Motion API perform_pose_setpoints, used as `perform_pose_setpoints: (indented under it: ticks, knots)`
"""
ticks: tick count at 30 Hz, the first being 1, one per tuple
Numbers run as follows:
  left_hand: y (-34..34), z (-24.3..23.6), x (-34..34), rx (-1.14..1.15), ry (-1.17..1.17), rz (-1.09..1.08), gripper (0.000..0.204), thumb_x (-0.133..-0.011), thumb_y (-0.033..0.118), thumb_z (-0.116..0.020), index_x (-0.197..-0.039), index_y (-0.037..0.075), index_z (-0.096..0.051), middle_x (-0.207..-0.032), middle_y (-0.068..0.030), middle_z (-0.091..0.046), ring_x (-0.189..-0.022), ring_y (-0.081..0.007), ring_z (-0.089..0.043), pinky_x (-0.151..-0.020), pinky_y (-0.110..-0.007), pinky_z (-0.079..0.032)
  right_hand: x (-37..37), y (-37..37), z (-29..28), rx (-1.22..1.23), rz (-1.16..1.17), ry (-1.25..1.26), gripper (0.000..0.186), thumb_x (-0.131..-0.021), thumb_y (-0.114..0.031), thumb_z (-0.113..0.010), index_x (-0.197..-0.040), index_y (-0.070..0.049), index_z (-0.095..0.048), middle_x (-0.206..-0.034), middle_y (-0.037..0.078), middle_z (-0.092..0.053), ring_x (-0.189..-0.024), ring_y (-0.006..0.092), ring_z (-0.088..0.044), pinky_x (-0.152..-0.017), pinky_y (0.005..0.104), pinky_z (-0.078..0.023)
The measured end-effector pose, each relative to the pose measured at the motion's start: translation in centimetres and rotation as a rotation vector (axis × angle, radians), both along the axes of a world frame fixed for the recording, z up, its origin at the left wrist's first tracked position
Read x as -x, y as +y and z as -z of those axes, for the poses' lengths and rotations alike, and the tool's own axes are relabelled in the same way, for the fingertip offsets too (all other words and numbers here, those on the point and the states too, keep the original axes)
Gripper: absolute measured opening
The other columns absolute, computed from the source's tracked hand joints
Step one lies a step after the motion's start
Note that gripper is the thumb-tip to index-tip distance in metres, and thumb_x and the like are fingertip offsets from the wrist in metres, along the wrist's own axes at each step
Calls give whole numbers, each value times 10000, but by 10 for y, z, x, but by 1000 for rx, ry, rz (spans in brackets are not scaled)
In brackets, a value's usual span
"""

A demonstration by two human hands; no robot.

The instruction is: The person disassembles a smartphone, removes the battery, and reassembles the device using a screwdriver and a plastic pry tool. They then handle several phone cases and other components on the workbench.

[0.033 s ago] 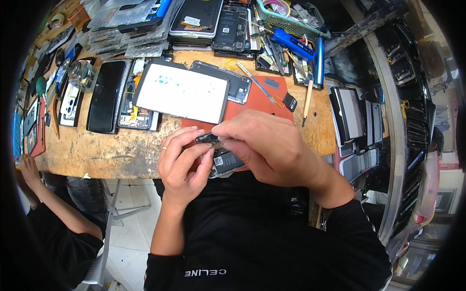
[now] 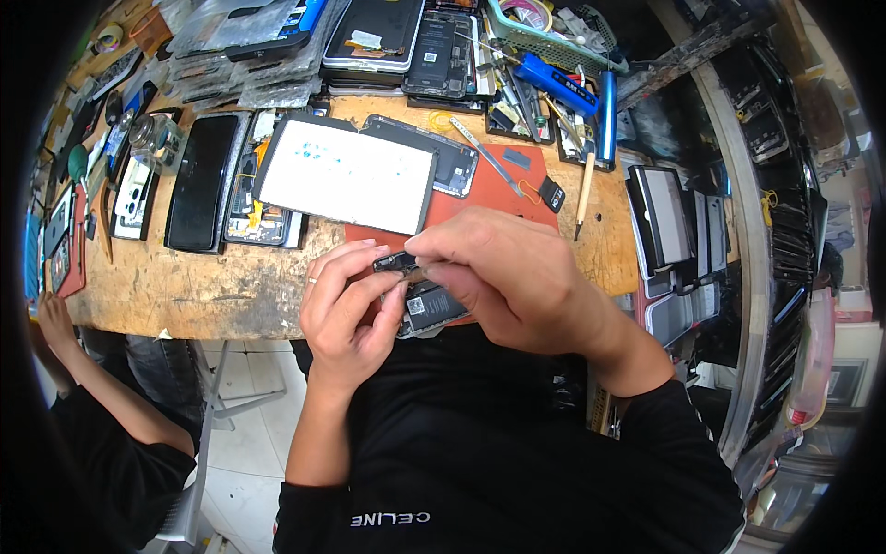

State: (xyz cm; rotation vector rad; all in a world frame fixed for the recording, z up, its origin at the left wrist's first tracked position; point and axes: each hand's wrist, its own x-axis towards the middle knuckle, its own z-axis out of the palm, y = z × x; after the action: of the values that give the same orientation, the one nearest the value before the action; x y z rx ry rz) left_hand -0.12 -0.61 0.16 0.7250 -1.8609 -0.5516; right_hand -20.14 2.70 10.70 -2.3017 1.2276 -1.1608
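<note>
An opened smartphone [image 2: 430,308] with its dark battery showing lies at the table's near edge, in front of my body. My left hand [image 2: 347,319], a ring on one finger, holds the phone by its far left part, fingers and thumb closed on it. Over the phone's far end arches my right hand [image 2: 508,277], thumb and forefinger pinched together beside the left fingertips. What that pinch holds, if anything, is hidden. Small dark parts show between the two hands.
Beyond lie a white sheet-like panel [image 2: 346,175], a red mat [image 2: 503,212], a metal ruler-like strip [image 2: 484,152] and a wooden-handled tool [image 2: 585,189]. A black phone screen [image 2: 201,185] lies left. At far left, another person's hand [image 2: 57,323] rests at the table edge.
</note>
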Motion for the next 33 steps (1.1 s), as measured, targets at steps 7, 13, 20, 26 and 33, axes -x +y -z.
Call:
perform_pose_setpoints:
  ticks: [7,13,20,26,33]
  knots:
    - [-1,1,-1,8,5,18,272,-720,33,-851,-970,28,-744,-1100,-159,-735,-1027,-357,-719,-901,-438,-558,-2,2,1,-26,44,18,258,-894,89,-732,-1142,30,-694,-960,142,-736,-826,277,-746,-714,352,-589]
    - [5,8,-5,-180,187,82,360,-831,50,-797,-1148,-16,-639,-1149,-216,-731,-963,-316,-721,-862,-404,-571,0,10,2,-39,97,59,249,-883,88,-740,-1120,21,-702,-928,142,-736,-812,285,-751,-703,353,-589]
    - [3,10,0,-158,180,27,242,-956,-6,-734,-1192,-14,-678,-1031,-172,-757,-869,-281,-743,-753,-360,-587,-8,17,19,-25,134,85,225,-863,97,-745,-1073,28,-701,-898,148,-725,-787,299,-744,-684,365,-585]
    - [0,3,-7,-163,130,73,172,-888,-41,-769,-1053,-15,-728,-963,-161,-757,-852,-300,-740,-742,-362,-588,-15,19,27,-10,114,101,224,-856,109,-745,-1064,43,-693,-885,147,-716,-773,301,-737,-672,367,-579]
    - [0,4,-6,-107,130,56,187,-875,-39,-782,-1053,-10,-729,-947,-153,-758,-834,-294,-739,-725,-356,-586,-16,19,29,13,96,85,253,-845,119,-751,-1079,42,-694,-907,152,-729,-797,308,-749,-688,366,-593]
